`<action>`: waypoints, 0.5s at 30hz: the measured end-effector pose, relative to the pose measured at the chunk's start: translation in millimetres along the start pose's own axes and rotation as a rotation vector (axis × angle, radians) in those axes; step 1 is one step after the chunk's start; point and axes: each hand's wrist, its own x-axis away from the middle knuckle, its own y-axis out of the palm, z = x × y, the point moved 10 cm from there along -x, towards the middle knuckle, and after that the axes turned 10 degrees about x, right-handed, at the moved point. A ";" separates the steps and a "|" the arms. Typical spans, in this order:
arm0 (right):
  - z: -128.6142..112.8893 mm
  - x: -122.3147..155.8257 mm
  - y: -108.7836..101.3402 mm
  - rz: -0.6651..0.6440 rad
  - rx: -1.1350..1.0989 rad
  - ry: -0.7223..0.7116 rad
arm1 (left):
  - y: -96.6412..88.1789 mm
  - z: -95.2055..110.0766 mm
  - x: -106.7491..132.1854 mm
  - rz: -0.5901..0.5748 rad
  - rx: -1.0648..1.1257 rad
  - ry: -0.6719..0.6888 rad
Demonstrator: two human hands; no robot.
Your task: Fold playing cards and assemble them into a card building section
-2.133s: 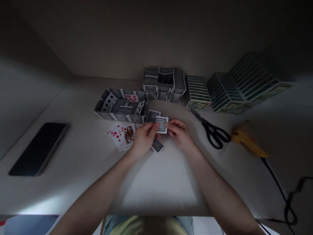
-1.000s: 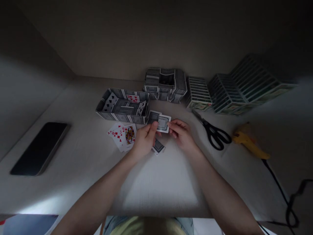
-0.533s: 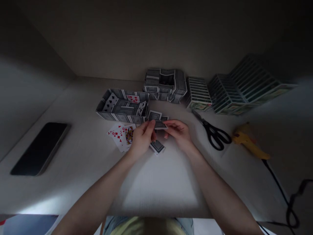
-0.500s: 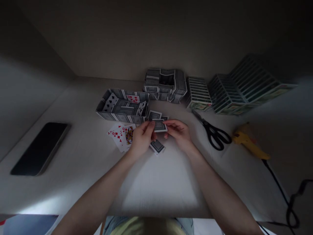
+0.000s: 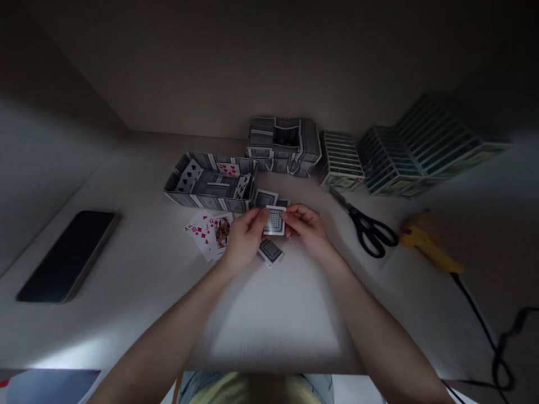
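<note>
My left hand [image 5: 245,238] and my right hand [image 5: 309,229] pinch a small folded playing card [image 5: 274,221] between their fingertips, its patterned back towards me. They hold it just above the white desk [image 5: 269,314]. Another back-up card piece [image 5: 270,251] lies on the desk under my hands. More card pieces [image 5: 264,198] rest just behind them. A fan of red face-up cards [image 5: 209,231] lies left of my left hand.
An open box built from cards [image 5: 210,182] stands behind the fan, a second card structure [image 5: 283,145] behind that. Rows of card decks [image 5: 404,148] line the back right. Black scissors [image 5: 367,226], a yellow glue gun [image 5: 425,240] with cable, and a dark phone [image 5: 66,255] lie on the desk.
The card in my fingers was tipped flat and edge-on half a second ago; it now faces me again, narrower, and sits slightly lower and nearer my left hand.
</note>
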 end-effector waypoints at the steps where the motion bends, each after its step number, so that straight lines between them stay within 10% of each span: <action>1: -0.9 0.7 1.8 -0.019 0.009 -0.001 | -1.6 -0.2 -0.4 0.010 -0.012 0.006; 15: 4.9 3.2 9.8 -0.136 -0.014 0.028 | -0.9 17.3 3.5 0.018 -0.265 0.164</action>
